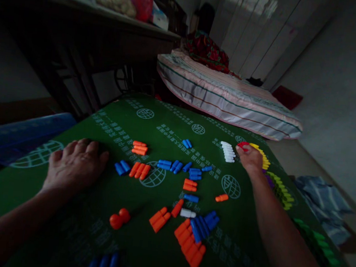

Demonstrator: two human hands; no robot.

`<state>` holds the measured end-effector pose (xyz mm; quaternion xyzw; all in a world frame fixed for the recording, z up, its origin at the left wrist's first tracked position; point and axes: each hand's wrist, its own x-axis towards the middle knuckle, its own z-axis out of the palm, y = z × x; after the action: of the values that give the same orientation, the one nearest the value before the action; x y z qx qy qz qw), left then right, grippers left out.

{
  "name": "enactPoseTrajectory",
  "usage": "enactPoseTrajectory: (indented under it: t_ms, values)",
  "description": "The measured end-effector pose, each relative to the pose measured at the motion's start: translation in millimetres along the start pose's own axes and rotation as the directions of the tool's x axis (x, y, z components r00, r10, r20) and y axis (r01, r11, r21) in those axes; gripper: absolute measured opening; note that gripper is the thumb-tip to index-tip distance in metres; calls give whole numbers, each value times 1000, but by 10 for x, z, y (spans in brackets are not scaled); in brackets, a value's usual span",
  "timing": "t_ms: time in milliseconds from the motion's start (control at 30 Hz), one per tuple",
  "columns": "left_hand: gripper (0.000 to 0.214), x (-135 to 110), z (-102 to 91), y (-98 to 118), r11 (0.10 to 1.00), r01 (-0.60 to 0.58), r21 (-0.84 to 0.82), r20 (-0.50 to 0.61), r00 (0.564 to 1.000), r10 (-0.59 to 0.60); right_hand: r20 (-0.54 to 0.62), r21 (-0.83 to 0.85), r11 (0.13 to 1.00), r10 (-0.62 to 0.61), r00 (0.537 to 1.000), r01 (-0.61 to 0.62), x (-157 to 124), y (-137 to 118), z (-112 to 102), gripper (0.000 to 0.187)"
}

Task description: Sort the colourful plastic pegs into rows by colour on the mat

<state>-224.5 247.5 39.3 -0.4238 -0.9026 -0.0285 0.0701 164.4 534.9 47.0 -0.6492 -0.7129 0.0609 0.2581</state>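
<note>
On green cloth (97,197), left hand (77,164) palm-down, fingers loosely extended, underside hidden, right hand (250,156) partly covering red pieces (243,144), grip unclear, nearest blue pieces (103,265) cut off

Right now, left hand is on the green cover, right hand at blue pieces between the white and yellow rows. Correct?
Not quite: the head view shows red pieces at the right hand, not blue. The rest stands: left hand on the green cover, right hand between the white row and yellow row.
</note>
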Motion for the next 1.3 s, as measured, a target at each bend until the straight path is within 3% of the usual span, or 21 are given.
enactPoseTrajectory:
  t_ms: [200, 367, 633, 833, 967, 1100, 1167, 1300]
  values:
    - [69, 9, 0, 6, 1000, 5, -8, 4, 1000, -5, 23, 95, 994, 47, 999, -48, -81, 95, 22, 38]
    - [70, 10, 4, 8, 1000, -3, -11, -13, 1000, 3, 70, 53, 998, 37, 997, -41, -196, 103, 45, 32]
    - [71, -4, -34, 42, 1000, 14, -19, 3, 1000, -14, 206, 6, 994, -106, 973, 107, -590, -1, -38, 27]
    - [68, -3, 8, -3, 1000, 6, -22, -7, 1000, -6, 351, 117, 979, -198, 915, 167, -896, 6, -176, 28]
    - [64, -19, -11, 21, 1000, 2, -18, -4, 1000, -2, 464, 241, 942, -324, 824, 235, -1277, -187, -343, 26]
    - [63, -31, -49, 63, 1000, 6, -17, 5, 1000, -6, 563, 333, 852, -523, 640, 404, -1687, -560, -533, 19]
    - [64, -34, -58, 69, 1000, 4, -17, 6, 1000, -3, 590, 307, 800, -585, 556, 516, -1813, -737, -581, 19]
    - [67, -30, -43, 49, 1000, -4, -14, -10, 1000, 4, 674, 181, 720, -587, 448, 670, -1901, -973, -557, 18]
